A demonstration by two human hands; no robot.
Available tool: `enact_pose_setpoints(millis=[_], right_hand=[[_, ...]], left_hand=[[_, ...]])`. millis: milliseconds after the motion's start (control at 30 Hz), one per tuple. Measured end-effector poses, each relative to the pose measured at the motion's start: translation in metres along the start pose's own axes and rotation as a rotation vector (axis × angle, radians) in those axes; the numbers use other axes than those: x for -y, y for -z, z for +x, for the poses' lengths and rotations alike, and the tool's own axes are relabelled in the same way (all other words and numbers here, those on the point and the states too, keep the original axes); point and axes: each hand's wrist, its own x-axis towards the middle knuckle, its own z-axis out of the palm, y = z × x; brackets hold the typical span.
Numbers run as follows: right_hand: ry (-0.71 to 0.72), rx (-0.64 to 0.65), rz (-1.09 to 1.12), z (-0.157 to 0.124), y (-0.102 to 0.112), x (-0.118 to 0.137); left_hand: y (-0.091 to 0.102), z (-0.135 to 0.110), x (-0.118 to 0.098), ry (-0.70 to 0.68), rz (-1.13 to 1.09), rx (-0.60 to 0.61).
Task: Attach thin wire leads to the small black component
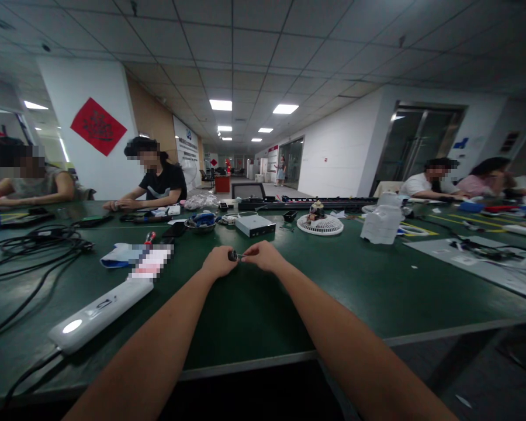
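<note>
Over the green table (254,316), my left hand (219,261) is closed around a small dark round part (232,255), mostly hidden by the fingers. From that part a thin metallic piece (241,257) reaches to the right. My right hand (263,256) pinches its other end between thumb and fingertips. The two hands are close together, a short gap apart. Just beyond them lies a grey metal box like an optical disc drive (255,225).
A white handheld device (103,316) with a cable lies at left, near coiled black cables (44,245). Beyond are a bowl of blue items (200,222), a white fan grille (319,225) and a white plastic housing (382,219). A panel with electronics (486,260) is at right. Several people sit around.
</note>
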Motion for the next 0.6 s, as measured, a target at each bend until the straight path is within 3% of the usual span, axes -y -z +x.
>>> enact_pose_setpoints(millis=[100, 233, 333, 467, 600], right_hand=[[0.019, 0.011, 0.023, 0.0, 0.002, 0.001], [0.048, -0.101, -0.084, 0.0, 0.006, 0.002], [0.041, -0.157, 0.01, 0.003, 0.006, 0.0], [0.06, -0.172, 0.223, 0.006, 0.003, 0.0], [0.114, -0.121, 0.129, 0.003, -0.001, 0.005]], left_hand=[[0.0, 0.0, -0.003, 0.034, -0.018, -0.011], [0.001, 0.0, -0.002, 0.156, -0.003, -0.072], [0.0, 0.001, 0.003, 0.228, 0.011, -0.099], [-0.001, 0.001, 0.003, 0.132, 0.001, -0.083], [-0.001, -0.001, -0.008, -0.044, -0.082, -0.011]])
